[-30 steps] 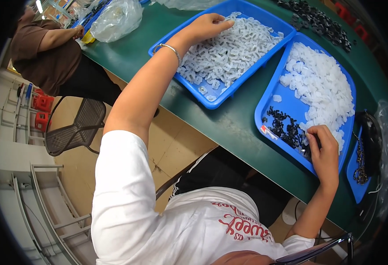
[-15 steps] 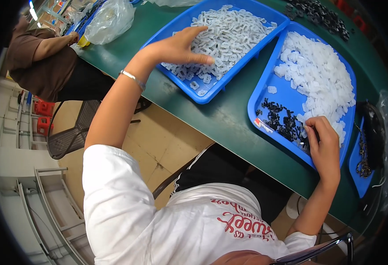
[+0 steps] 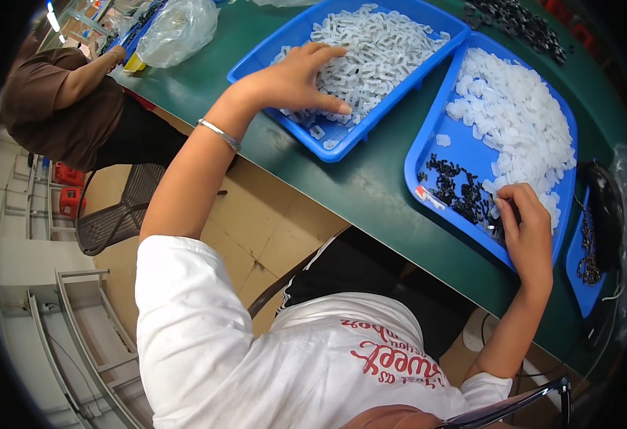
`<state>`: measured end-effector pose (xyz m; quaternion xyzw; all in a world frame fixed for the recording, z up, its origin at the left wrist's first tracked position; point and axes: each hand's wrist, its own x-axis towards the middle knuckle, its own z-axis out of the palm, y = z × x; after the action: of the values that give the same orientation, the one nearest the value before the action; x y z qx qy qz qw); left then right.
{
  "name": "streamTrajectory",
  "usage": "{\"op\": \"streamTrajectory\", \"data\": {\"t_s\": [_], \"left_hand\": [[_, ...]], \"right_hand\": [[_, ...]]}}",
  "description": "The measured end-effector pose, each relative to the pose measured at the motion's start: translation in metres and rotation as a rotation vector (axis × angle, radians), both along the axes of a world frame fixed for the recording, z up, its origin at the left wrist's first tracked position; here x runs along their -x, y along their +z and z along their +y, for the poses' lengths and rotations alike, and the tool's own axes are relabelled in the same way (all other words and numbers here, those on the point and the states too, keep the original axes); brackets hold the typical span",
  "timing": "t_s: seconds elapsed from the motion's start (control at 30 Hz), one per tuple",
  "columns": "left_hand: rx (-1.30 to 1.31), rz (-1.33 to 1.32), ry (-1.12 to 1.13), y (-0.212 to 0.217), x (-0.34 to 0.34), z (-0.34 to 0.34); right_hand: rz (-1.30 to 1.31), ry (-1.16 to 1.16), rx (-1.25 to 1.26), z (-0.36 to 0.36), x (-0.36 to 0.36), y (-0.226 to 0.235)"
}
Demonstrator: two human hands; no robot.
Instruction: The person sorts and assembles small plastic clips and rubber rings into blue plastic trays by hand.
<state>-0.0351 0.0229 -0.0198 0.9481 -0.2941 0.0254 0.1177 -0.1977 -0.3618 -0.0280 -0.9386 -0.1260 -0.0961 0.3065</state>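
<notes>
My left hand [image 3: 295, 80] hovers at the near left part of a blue tray [image 3: 256, 61] heaped with small translucent white plastic pieces with dark holes [image 3: 370, 57]. Its thumb and fingers are spread, and nothing shows between them. At the near right corner of a second blue tray [image 3: 456, 136], my right hand [image 3: 529, 229] has thumb and forefinger drawn together over a patch of small black parts [image 3: 456, 189]. Whatever those fingers pinch is too small or hidden to make out. Flat milky-white plastic pieces [image 3: 524, 114] pile up along the far and right side of this tray.
More black parts [image 3: 517, 25] lie loose on the green table [image 3: 313, 179] beyond the trays. To the far left are a clear plastic bag [image 3: 176, 32] and a seated person in brown [image 3: 49, 100]. A smaller blue tray [image 3: 581, 275] and dark items sit at the right edge.
My left hand has shifted slightly right and down, its fingers a little more curled. The right hand stays at the black parts with small finger movement. The person at left has leaned slightly.
</notes>
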Motion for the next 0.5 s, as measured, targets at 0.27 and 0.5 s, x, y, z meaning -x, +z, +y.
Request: {"op": "streamTrajectory", "data": {"t_s": [0.27, 0.5], "left_hand": [[0.085, -0.193, -0.065, 0.003, -0.021, -0.022], [0.113, -0.263, -0.130, 0.006, -0.021, -0.033]], "right_hand": [[0.031, -0.028, -0.002, 0.001, -0.004, 0.005], [0.004, -0.015, 0.019, -0.004, 0.000, 0.003]]}}
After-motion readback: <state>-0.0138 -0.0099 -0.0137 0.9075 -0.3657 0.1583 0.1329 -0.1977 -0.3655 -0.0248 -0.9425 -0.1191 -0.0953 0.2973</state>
